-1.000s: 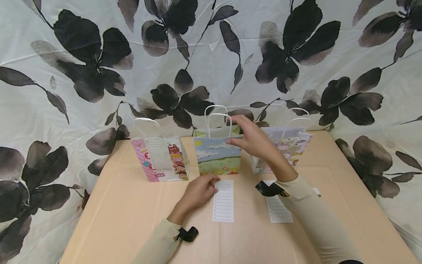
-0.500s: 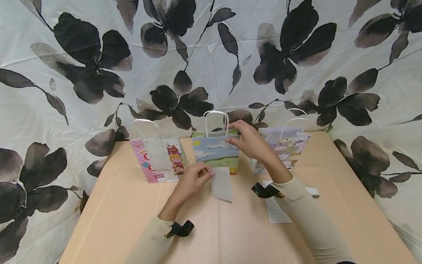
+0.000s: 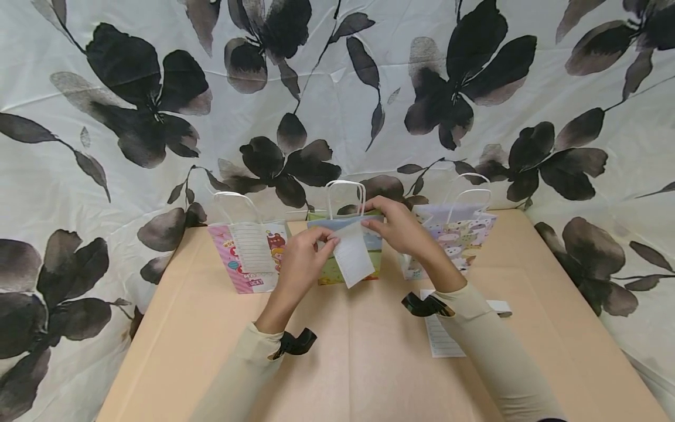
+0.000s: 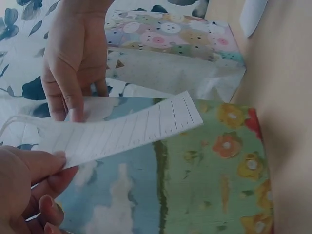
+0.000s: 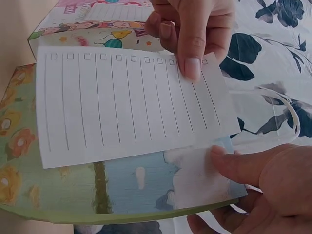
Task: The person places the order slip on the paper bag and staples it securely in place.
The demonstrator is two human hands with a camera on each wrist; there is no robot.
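Note:
My left hand [image 3: 303, 258] pinches a lined paper slip [image 5: 126, 102] with a row of small checkboxes, thumb on its printed face in the right wrist view. The slip hangs tilted in front of the middle gift bag [image 3: 375, 258], which has a painted sky, meadow and flowers. My right hand [image 3: 398, 228] grips that bag's top edge at its right side, thumb on the front and fingers behind. White twisted handles [image 3: 345, 183] stand up from the bag. Part of the bag's front is hidden by the slip.
A pink cartoon gift bag [image 3: 239, 275] with a lined slip on its front stands at left. A lilac animal-print bag [image 3: 464, 234] stands at right. Another lined slip [image 3: 443, 337] lies under the right forearm, and a small white item [image 3: 500, 308] beside it. Floral cloth [image 3: 337, 105] hangs behind.
My left hand has lifted the slip off the table and brought it up and forward to the middle bag's front. The right hand has stayed at the bag's top edge.

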